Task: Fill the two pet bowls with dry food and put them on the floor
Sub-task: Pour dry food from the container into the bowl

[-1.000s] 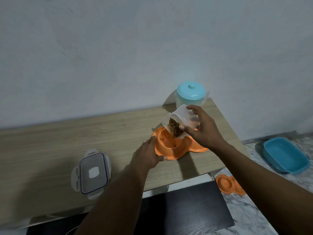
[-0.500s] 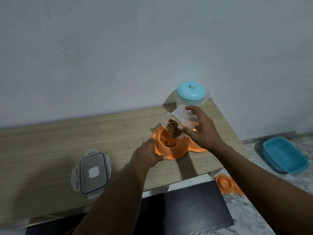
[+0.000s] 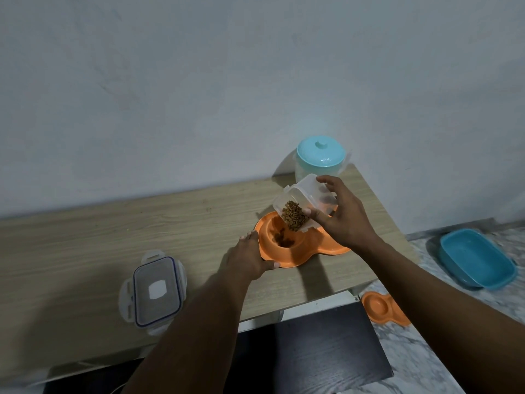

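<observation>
Slowly tilt the clear plastic container (image 3: 306, 194) in the gripping right hand (image 3: 346, 220); the flat left hand (image 3: 247, 260) braces the centre-frame orange double bowl (image 3: 287, 258).

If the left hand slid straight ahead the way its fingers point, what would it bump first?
The orange bowl. The left hand is touching its rim, so it would probably just push the bowl across the table.
</observation>
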Demonstrator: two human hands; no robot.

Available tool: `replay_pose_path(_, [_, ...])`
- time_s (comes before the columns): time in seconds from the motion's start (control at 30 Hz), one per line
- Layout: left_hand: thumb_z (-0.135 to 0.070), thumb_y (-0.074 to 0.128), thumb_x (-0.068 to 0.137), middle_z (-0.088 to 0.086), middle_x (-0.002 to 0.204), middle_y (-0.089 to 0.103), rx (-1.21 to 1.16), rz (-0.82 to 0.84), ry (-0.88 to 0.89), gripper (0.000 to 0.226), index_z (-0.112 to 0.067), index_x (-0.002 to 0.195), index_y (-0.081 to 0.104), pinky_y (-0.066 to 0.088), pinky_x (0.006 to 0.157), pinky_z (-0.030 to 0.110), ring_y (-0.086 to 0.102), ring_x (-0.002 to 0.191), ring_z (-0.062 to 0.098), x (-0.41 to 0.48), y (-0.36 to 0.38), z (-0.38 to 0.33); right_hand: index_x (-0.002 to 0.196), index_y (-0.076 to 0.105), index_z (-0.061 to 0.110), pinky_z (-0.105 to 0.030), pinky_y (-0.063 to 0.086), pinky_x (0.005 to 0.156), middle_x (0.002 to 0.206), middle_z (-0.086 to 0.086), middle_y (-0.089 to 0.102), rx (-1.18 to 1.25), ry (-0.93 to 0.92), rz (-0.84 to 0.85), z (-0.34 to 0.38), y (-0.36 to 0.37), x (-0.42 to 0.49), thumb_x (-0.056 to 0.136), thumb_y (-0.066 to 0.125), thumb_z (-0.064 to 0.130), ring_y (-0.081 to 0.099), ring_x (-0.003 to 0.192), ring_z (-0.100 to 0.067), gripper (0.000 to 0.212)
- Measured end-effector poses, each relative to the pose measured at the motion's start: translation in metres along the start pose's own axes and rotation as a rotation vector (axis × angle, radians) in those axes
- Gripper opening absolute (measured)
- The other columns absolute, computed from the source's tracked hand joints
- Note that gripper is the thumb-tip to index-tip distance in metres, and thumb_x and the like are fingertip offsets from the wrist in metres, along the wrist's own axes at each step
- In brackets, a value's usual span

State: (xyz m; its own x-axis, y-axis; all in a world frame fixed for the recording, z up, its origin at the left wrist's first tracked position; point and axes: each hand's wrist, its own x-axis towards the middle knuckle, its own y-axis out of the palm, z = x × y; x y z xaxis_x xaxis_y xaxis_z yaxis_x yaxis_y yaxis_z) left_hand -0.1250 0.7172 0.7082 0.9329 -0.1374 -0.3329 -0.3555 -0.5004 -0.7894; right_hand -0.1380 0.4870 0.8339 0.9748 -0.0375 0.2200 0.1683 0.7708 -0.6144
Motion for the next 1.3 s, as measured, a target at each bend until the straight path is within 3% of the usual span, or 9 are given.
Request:
replay_pose_path(0.43, [-0.063,0.081,0.056,-0.001,0.140,0.053,0.019,0.002,-0.002,0.099,-0.031,0.140,0.038,0.045,0.102,0.052,0.048,0.131,0.027,-0.002,-0.003,-0.006,0.138,0.044,0.030,-0.052,0.057,0.089,0.138,-0.003,0.054,0.000,0.011,0.016,-0.002,0.001,-0.001,0.079,0.081,0.037,0.049,0.116,-0.012,0.070])
replay_pose_path(0.67, [-0.067,0.079,0.053,-0.001,0.138,0.054,0.023,0.019,-0.008,0.102,-0.030,0.139,0.038,0.046,0.101,0.052,0.049,0.130,0.027,-0.004,-0.006,-0.007,0.136,0.045,0.032,-0.044,0.054,0.094,0.133,0.001,0.056,0.070,0.142,-0.062,-0.011,-0.004,0.001,0.080,0.079,0.043,0.055,0.121,-0.020,0.067])
replay_pose_path(0.83, [-0.076,0.072,0.045,-0.004,0.130,0.060,-0.003,0.015,0.013,0.102,-0.035,0.133,0.041,0.050,0.095,0.050,0.056,0.121,0.024,-0.006,-0.008,-0.004,0.128,0.046,0.043,-0.050,0.060,0.086,0.128,-0.001,0.057,0.271,0.329,-0.097,-0.023,-0.010,0.000,0.077,0.076,0.054,0.061,0.114,-0.025,0.061])
replay_pose_path(0.97, [-0.077,0.072,0.046,-0.007,0.132,0.059,-0.052,0.042,0.023,0.101,-0.038,0.133,0.041,0.048,0.099,0.051,0.054,0.125,0.024,-0.008,-0.011,-0.003,0.131,0.050,0.027,-0.042,0.062,0.074,0.125,-0.011,0.061,0.590,0.557,-0.136,-0.029,-0.015,-0.001,0.094,0.066,0.034,0.066,0.109,-0.031,0.041])
replay_pose_path(1.03, [-0.078,0.071,0.050,-0.007,0.137,0.057,-0.099,0.076,0.033,0.100,-0.040,0.136,0.040,0.045,0.103,0.051,0.051,0.130,0.025,-0.010,-0.016,-0.003,0.127,0.054,0.024,-0.048,0.061,0.081,0.124,-0.013,0.063,0.738,0.663,-0.104,-0.029,-0.016,-0.004,0.098,0.060,0.035,0.066,0.109,-0.034,0.032])
replay_pose_path(1.1, [-0.063,0.070,0.069,-0.005,0.143,0.053,-0.147,0.118,0.021,0.084,-0.040,0.143,0.037,0.040,0.109,0.050,0.047,0.135,0.027,-0.019,-0.026,-0.009,0.119,0.058,0.025,-0.053,0.058,0.089,0.121,-0.013,0.066,0.829,0.728,-0.064,-0.026,-0.015,-0.007,0.100,0.055,0.039,0.066,0.108,-0.036,0.023])
replay_pose_path(1.17, [-0.043,0.060,0.085,-0.001,0.148,0.049,-0.197,0.077,-0.040,0.068,-0.033,0.148,0.036,0.036,0.114,0.045,0.045,0.137,0.028,-0.023,-0.037,-0.012,0.120,0.061,0.021,-0.050,0.057,0.089,0.118,-0.016,0.067,0.855,0.763,-0.025,-0.022,-0.011,-0.008,0.100,0.052,0.043,0.066,0.106,-0.036,0.031])
replay_pose_path(1.23, [-0.045,0.052,0.078,0.001,0.148,0.050,-0.255,-0.018,-0.123,0.069,-0.029,0.145,0.044,0.038,0.113,0.045,0.048,0.136,0.026,-0.025,-0.051,-0.009,0.125,0.062,0.014,-0.048,0.054,0.087,0.118,-0.020,0.067,0.847,0.778,0.031,-0.014,-0.004,-0.009,0.100,0.050,0.046,0.065,0.104,-0.036,0.042])
replay_pose_path(1.3, [-0.051,0.055,0.073,0.003,0.137,0.061,-0.437,-0.037,-0.205,0.058,-0.029,0.126,0.062,0.049,0.101,0.045,0.061,0.120,0.028,-0.022,-0.067,-0.007,0.126,0.063,0.012,-0.049,0.054,0.089,0.114,-0.021,0.068,0.823,0.769,0.103,-0.007,0.004,-0.009,0.100,0.048,0.048,0.066,0.100,-0.036,0.047])
